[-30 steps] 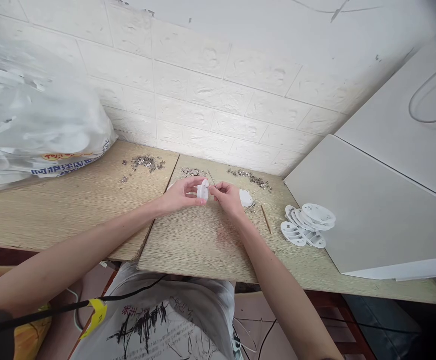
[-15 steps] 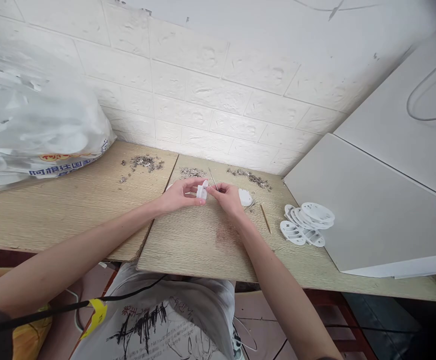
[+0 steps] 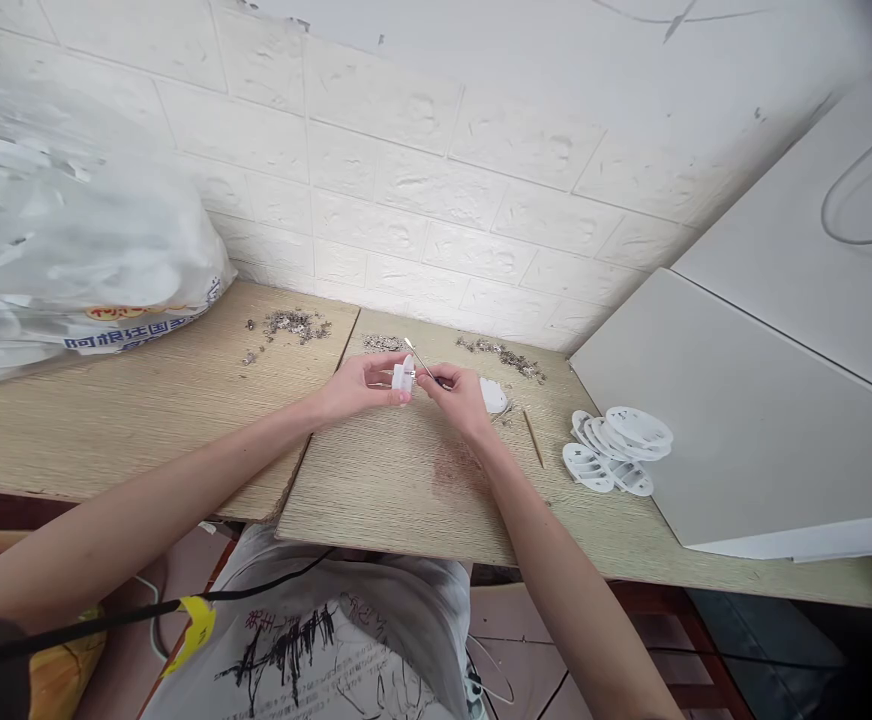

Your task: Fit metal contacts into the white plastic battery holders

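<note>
My left hand (image 3: 361, 388) grips a small white plastic part (image 3: 404, 377) between thumb and fingers, above the wooden table. Close beside it, my right hand (image 3: 457, 393) is closed around a thin metal tool (image 3: 421, 359), whose pale tip points up and to the left. The right fingertips are at the side of the white part, where a tiny metal piece seems to show; its details are too small to tell. Another white part (image 3: 493, 395) lies just right of my right hand.
Small metal pieces lie in piles at the back left (image 3: 293, 325), middle (image 3: 385, 343) and right (image 3: 507, 358). A thin stick (image 3: 533, 438) and stacked white discs (image 3: 638, 428) are rightward. A filled plastic bag (image 3: 91, 220) stands left, a grey-white panel (image 3: 766, 420) right.
The tool in my right hand has tilted further left, its tip now above the white part. My left hand keeps its grip, and the view has shifted slightly.
</note>
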{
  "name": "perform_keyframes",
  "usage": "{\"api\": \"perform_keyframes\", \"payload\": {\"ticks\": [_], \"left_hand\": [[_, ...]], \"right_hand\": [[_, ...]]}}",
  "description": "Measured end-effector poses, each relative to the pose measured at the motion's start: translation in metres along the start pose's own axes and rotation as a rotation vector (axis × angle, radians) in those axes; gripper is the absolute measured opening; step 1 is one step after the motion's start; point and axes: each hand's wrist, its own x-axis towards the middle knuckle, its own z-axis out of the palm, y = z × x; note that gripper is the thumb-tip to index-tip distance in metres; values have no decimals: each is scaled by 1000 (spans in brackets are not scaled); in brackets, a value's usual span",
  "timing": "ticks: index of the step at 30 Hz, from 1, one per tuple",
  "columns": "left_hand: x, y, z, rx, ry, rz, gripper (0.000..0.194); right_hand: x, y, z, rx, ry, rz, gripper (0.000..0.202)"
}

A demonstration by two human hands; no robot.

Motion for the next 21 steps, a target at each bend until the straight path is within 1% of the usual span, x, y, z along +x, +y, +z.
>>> {"api": "perform_keyframes", "payload": {"ticks": [6,10,13,17,19,21], "left_hand": [[1,-7,-6,30,7,14,66],[0,-6,-7,28,6,5,66],[0,-3,-6,-6,-8,-3,61],[2,-1,-10,-209,-70,-44,45],[3,-1,-12,-331,-97,-68,38],[4,-1,-14,-422,-99,-87,33]], "right_hand": [[0,3,-1,-15,-106,-32,24],[1,4,-2,-20,-105,-65,23],[0,3,-3,14,-97,-47,24],[-1,-5,-3,117,-92,41,32],[-2,-9,-3,149,-95,53,34],[-2,-11,-4,151,-93,50,34]]}}
